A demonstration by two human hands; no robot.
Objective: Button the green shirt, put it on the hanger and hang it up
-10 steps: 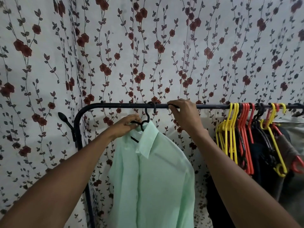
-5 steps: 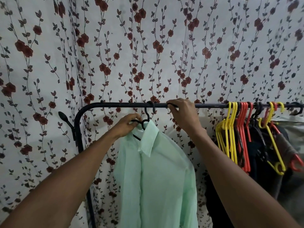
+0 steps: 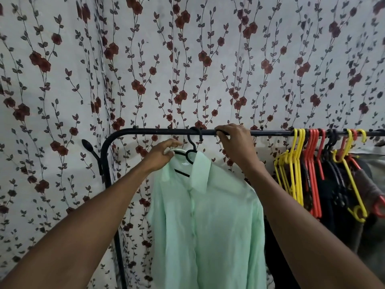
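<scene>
The pale green shirt (image 3: 208, 222) hangs buttoned down its front on a black hanger (image 3: 190, 154), whose hook sits over the black clothes rail (image 3: 162, 131). My left hand (image 3: 161, 155) is at the shirt's left collar, thumb and fingers loosely pinching the collar edge beside the hanger's neck. My right hand (image 3: 235, 142) grips the rail just right of the hook, fingers curled over the bar.
Yellow hangers (image 3: 291, 163), red hangers (image 3: 312, 167) and dark garments (image 3: 337, 197) crowd the rail's right end. The rail's upright post (image 3: 106, 163) with a black knob stands at the left. A flowered curtain (image 3: 187, 59) hangs behind.
The left hand has loosened from around the hanger's neck to a light pinch at the collar. The right hand has stayed on the rail.
</scene>
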